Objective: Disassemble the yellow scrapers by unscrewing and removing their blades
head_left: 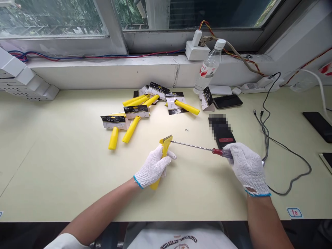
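In a white knit glove, my left hand (155, 165) is closed around the handle of a yellow scraper (166, 145), whose blade head points up and away from me. My right hand (245, 164), gloved the same way, grips the handle of a long screwdriver (192, 145) with a red and clear handle. The screwdriver's thin shaft runs left, and its tip meets the scraper head; whether it sits in a screw is too small to tell. A few tiny metal screws (186, 130) lie on the table just beyond the shaft.
Several yellow scrapers with black-and-white cards (136, 111) lie at the back of the table (77, 166). A water bottle (209, 67) stands by the sill. Phones (228, 101), a partly blurred black object (221, 129) and a grey cable (287, 150) lie to the right. White boxes (26, 79) are stacked far left.
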Action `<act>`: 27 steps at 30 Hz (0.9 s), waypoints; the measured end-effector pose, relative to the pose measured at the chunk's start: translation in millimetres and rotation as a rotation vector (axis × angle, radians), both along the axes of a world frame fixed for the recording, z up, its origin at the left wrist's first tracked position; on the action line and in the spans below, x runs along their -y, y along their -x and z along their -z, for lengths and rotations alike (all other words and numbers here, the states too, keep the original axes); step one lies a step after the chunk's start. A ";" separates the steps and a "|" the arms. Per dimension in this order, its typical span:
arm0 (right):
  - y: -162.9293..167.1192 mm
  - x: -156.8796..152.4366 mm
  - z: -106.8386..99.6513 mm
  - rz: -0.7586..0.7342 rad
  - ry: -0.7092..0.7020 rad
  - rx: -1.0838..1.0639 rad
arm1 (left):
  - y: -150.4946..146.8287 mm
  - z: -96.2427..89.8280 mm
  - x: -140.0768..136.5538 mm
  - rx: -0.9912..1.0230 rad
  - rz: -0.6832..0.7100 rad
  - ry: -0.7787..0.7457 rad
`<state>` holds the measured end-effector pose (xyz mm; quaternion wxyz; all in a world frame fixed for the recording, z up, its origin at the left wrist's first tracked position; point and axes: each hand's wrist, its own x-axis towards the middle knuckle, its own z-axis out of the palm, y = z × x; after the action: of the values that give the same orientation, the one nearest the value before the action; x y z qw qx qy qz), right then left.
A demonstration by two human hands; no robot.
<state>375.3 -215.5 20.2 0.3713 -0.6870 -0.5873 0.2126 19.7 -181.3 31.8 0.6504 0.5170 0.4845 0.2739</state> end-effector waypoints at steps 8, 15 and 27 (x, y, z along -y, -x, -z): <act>-2.0 4.3 -12.9 -0.074 0.147 -0.140 | -0.3 -1.4 -0.9 -0.033 -0.009 -0.006; 2.7 -3.1 -9.3 -0.277 0.275 0.165 | 3.8 -9.5 -3.5 -0.130 0.029 -0.032; 53.1 -9.1 10.3 -0.339 0.014 0.303 | 8.1 -4.5 -4.2 -0.338 0.108 -0.326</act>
<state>322.2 -206.4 9.9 0.2330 -0.6052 -0.7418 0.1705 11.7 -177.0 36.3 0.4819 0.6787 0.5073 0.2230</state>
